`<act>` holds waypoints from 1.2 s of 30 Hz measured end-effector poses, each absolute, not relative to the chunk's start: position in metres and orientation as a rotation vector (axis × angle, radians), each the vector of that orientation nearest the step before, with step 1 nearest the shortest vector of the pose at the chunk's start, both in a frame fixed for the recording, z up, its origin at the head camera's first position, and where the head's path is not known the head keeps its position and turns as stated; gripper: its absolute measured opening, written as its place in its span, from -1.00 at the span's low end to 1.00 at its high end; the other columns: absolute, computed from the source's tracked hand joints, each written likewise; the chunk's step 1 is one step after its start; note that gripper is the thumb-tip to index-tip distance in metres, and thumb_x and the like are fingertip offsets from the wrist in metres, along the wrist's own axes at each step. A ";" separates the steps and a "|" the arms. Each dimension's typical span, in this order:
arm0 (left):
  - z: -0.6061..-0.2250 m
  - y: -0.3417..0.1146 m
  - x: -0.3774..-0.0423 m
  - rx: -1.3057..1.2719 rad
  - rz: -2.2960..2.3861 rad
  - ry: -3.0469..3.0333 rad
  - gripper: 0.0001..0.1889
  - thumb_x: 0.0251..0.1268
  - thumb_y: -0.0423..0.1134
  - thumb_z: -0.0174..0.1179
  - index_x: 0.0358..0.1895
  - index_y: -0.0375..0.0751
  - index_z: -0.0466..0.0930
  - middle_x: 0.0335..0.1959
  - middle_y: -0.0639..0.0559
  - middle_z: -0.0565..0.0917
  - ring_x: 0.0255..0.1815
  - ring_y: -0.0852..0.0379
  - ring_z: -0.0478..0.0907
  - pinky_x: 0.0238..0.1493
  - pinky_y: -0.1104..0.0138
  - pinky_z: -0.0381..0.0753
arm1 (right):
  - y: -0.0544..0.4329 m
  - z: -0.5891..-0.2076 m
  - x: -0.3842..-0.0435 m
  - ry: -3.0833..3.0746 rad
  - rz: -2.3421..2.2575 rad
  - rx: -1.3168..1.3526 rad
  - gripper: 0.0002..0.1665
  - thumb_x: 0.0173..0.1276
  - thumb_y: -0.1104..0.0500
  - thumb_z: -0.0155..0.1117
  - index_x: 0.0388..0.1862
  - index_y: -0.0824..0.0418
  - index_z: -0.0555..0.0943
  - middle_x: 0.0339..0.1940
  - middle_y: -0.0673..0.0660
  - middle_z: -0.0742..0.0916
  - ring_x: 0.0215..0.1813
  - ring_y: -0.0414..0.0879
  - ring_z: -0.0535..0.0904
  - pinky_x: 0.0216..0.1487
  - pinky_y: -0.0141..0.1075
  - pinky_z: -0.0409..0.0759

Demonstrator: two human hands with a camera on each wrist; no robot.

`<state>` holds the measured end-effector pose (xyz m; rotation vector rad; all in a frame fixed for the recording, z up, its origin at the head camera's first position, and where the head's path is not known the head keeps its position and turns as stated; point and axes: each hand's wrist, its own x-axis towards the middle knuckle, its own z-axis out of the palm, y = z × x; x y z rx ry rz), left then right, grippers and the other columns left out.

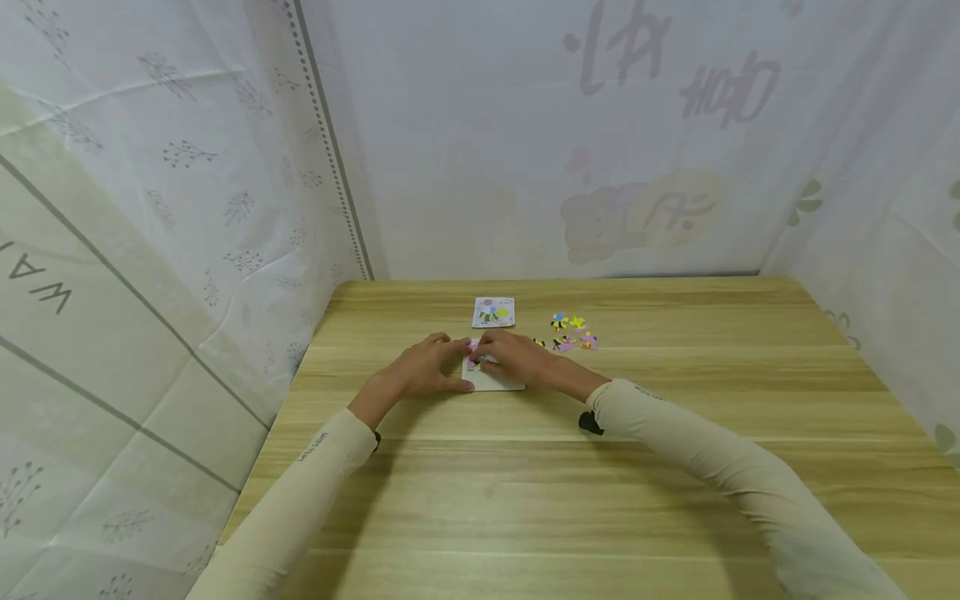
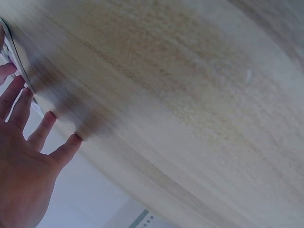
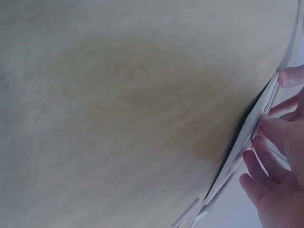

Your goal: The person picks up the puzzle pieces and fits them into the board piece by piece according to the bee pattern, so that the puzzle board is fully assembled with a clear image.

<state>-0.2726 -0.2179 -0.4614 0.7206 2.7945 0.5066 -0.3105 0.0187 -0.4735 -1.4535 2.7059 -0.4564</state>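
Note:
A white puzzle board [image 1: 498, 382], partly filled with pink pieces along its left side, lies on the table under both hands. My left hand [image 1: 429, 367] steadies the board's left side, its thumb at the near-left corner; in the left wrist view its spread, mostly straight fingers [image 2: 65, 149] touch the tabletop and board edge. My right hand [image 1: 516, 357] reaches over the board from the right. Its thumb and bent fingers pinch a small dark-and-yellow puzzle piece [image 1: 477, 363] against the board, mostly hidden by the fingers. In the right wrist view the board [image 3: 244, 135] appears edge-on beneath the fingertips.
Behind the board lies a square picture card [image 1: 493, 312] showing a bee. Several loose puzzle pieces [image 1: 588, 341] in yellow, pink and black are scattered to the right of the board. The wooden table [image 1: 480, 500] meets fabric curtains [image 1: 480, 167] at its back and sides.

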 end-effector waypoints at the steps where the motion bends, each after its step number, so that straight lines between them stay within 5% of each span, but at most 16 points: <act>1: -0.461 -0.218 -0.273 0.721 0.504 2.794 -0.03 0.22 0.35 0.38 0.62 0.02 0.28 0.40 -0.19 0.45 0.31 -0.17 0.47 0.27 -0.19 0.49 | 0.019 -0.474 -0.311 2.707 -0.453 -1.455 -0.69 0.56 0.14 0.30 0.21 0.10 0.74 0.16 0.12 0.68 0.17 -0.05 0.58 0.10 -0.15 0.64; 10: -0.460 -0.219 -0.273 0.753 0.481 2.797 -0.04 0.26 0.33 0.36 0.63 -0.02 0.25 0.41 -0.23 0.44 0.27 -0.17 0.52 0.22 -0.15 0.55 | 0.016 -0.472 -0.313 2.716 -0.443 -1.424 -0.71 0.56 0.11 0.31 0.18 0.07 0.76 0.12 0.10 0.69 0.07 -0.09 0.59 0.00 -0.20 0.64; 36: -0.461 -0.216 -0.274 0.733 0.459 2.806 -0.09 0.23 0.34 0.38 0.58 0.01 0.36 0.41 -0.22 0.45 0.35 -0.17 0.45 0.28 -0.16 0.51 | 0.063 -0.468 -0.329 2.760 -0.559 -1.285 -0.64 0.55 0.15 0.31 0.25 0.21 0.69 0.21 0.15 0.69 0.25 0.02 0.58 0.23 -0.06 0.60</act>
